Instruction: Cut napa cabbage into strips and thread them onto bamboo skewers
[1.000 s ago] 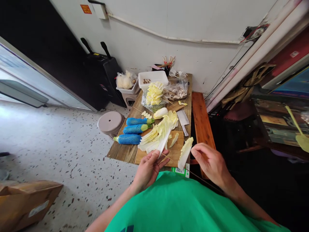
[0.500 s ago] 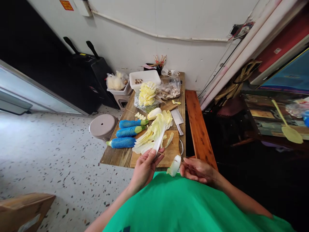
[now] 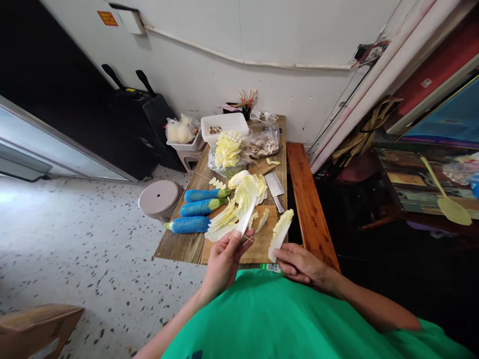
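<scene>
My left hand (image 3: 224,257) is closed around the white stem of a long napa cabbage leaf (image 3: 245,199), and a thin wooden skewer (image 3: 247,239) pokes out between its fingers towards the right. Between the thumb and fingers of my right hand (image 3: 299,262) is the white end of a cut cabbage strip (image 3: 281,232), its yellow frilly edge pointing up and away. Under both hands lies a wooden cutting board (image 3: 262,249) with small leaf pieces (image 3: 263,218) on it. More cabbage strips (image 3: 224,219) are heaped at the board's left.
A cleaver (image 3: 275,187) lies at the table's right side. Several netted zucchini (image 3: 190,224) rest at the left. Farther back are skewered cabbage (image 3: 228,149), bagged mushrooms (image 3: 264,144) and a white tub (image 3: 224,122). An orange bench (image 3: 310,204) runs along the right; a stool (image 3: 159,197) stands left.
In my right hand, the cabbage strip has turned from hanging low near the skewer tip to standing upright, farther right. My left hand stays nearly where it was.
</scene>
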A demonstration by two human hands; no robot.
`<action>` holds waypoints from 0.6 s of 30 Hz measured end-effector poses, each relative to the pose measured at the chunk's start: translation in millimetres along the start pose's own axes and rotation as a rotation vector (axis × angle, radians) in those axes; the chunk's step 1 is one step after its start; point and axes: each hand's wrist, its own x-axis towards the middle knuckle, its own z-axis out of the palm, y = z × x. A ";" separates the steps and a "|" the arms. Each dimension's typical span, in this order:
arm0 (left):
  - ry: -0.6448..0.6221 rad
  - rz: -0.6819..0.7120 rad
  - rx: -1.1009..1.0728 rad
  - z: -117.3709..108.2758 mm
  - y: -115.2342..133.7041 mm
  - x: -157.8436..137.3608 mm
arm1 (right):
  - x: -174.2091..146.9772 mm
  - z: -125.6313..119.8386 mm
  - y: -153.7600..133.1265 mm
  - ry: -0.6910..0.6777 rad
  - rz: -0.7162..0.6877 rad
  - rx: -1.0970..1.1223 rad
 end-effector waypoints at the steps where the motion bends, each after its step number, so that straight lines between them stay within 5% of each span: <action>1: 0.003 -0.024 -0.001 -0.6 0.6 -0.7 | -0.1 1.8 1.2 0.039 -0.054 -0.127; 6: 0.037 -0.144 -0.006 -3.2 -0.7 -5.9 | -1.3 5.1 10.3 0.273 -0.213 -0.576; 18: -0.132 -0.386 0.063 4.0 -13.9 -7.2 | 7.0 7.6 10.5 0.358 -0.240 -0.646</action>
